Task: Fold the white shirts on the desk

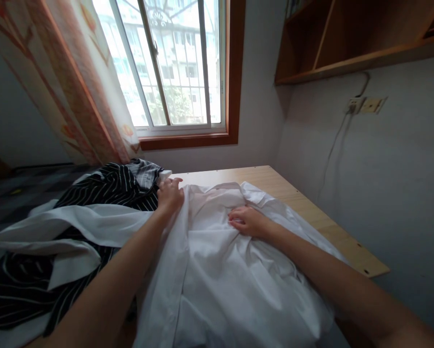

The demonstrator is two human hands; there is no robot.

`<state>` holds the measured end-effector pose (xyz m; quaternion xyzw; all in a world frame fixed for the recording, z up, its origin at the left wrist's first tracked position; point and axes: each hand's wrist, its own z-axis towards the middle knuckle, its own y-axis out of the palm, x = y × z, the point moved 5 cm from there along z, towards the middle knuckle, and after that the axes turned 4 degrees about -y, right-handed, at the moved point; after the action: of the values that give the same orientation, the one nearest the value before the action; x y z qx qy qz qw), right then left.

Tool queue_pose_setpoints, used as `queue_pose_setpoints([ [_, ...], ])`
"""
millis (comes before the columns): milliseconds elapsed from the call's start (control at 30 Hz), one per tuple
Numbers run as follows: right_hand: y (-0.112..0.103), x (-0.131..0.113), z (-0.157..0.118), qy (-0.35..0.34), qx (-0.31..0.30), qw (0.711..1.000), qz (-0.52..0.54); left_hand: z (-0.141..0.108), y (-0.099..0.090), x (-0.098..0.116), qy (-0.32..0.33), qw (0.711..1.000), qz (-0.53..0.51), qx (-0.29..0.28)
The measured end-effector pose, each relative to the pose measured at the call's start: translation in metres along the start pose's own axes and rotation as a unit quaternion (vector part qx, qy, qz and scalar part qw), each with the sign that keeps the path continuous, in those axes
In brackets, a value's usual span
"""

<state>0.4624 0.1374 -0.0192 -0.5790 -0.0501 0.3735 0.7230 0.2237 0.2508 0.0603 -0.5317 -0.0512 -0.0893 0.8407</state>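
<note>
A white button-up shirt (217,270) lies spread over a light wooden board, its collar end away from me and its front edge with buttons running down the left side. My left hand (170,194) rests at the shirt's upper left edge, fingers apart, beside a black-and-white striped garment. On the inner part of the shirt near the collar lies my right hand (246,221), its fingers bent against the cloth; whether they pinch any fabric is hard to see.
The striped garment (111,186) with white parts is heaped at the left on dark checked bedding (7,193). The wooden board (311,212) reaches the wall at right. Behind are a curtain (75,72) and window; a shelf (347,63) hangs upper right above a socket and cable.
</note>
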Motion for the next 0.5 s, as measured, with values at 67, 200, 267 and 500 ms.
queue_pose_setpoints([
  [67, 0.005, -0.001, 0.004, 0.005, -0.009, 1.000, -0.028, -0.014, -0.016, 0.016, 0.062, 0.998, -0.004, 0.009],
  [200, 0.014, -0.002, 0.005, 0.008, 0.001, 0.998, -0.056, -0.058, -0.032, 0.038, 0.135, 0.985, 0.066, -0.088],
  [267, 0.018, -0.001, 0.003, 0.011, 0.008, 0.999, -0.052, -0.082, -0.031, 0.036, 0.125, 0.974, 0.118, -0.148],
  [500, 0.019, 0.002, -0.002, 0.008, 0.018, 0.999, -0.033, -0.104, -0.021, 0.004, 0.107, 0.959, 0.143, -0.219],
])
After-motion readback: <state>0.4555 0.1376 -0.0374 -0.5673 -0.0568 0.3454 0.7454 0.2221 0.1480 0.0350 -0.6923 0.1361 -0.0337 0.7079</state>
